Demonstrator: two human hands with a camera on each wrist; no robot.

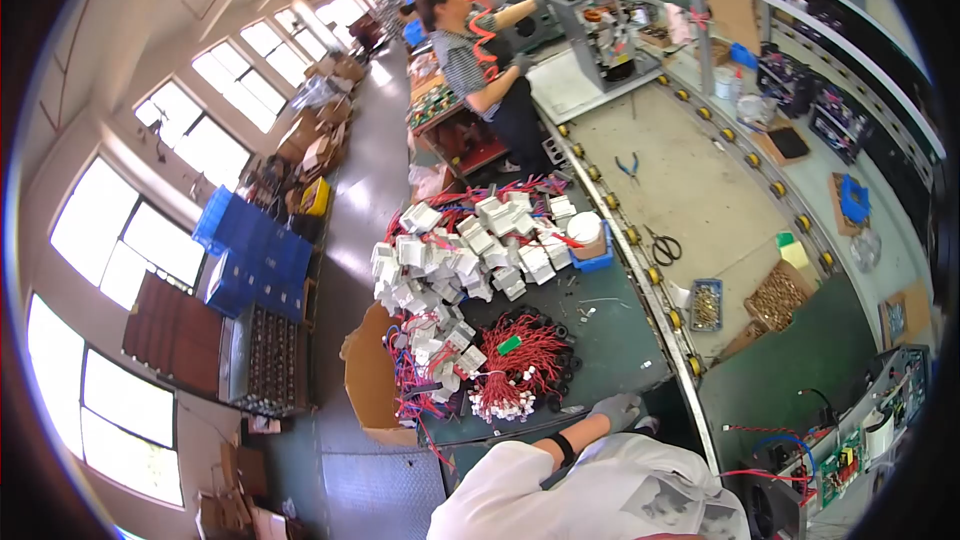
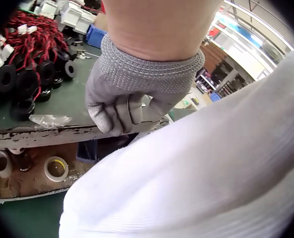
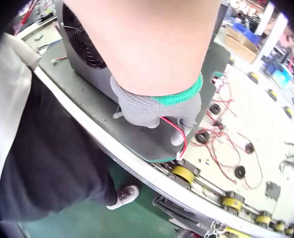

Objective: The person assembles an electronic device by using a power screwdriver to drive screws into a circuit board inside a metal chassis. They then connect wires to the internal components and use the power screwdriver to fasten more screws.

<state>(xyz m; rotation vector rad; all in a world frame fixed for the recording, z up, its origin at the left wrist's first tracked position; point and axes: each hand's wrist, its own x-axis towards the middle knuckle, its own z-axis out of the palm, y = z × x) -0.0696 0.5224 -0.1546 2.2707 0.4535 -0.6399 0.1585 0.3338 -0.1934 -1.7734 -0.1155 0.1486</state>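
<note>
My left hand (image 2: 132, 99), in a grey glove, hangs over the bench edge (image 2: 62, 136) with its fingers loosely curled and nothing visible in them. Beside it on the green bench lies a bundle of red wires (image 1: 525, 355) with black rings (image 2: 27, 82) and white plugs. In the right wrist view my gloved right hand (image 3: 159, 111) holds a red wire (image 3: 183, 136), whose white plug (image 3: 179, 155) sticks out below the fingers. It is over a dark board, in front of a grey unit with a round fan grille (image 3: 85, 42).
White plastic parts (image 1: 470, 245) with wires are heaped behind the red bundle. A rail with yellow rollers (image 3: 182, 174) borders the line, where more ringed red wires (image 3: 219, 148) lie. Scissors (image 1: 663, 247) and pliers (image 1: 628, 167) lie farther along. Another person (image 1: 480, 70) stands ahead.
</note>
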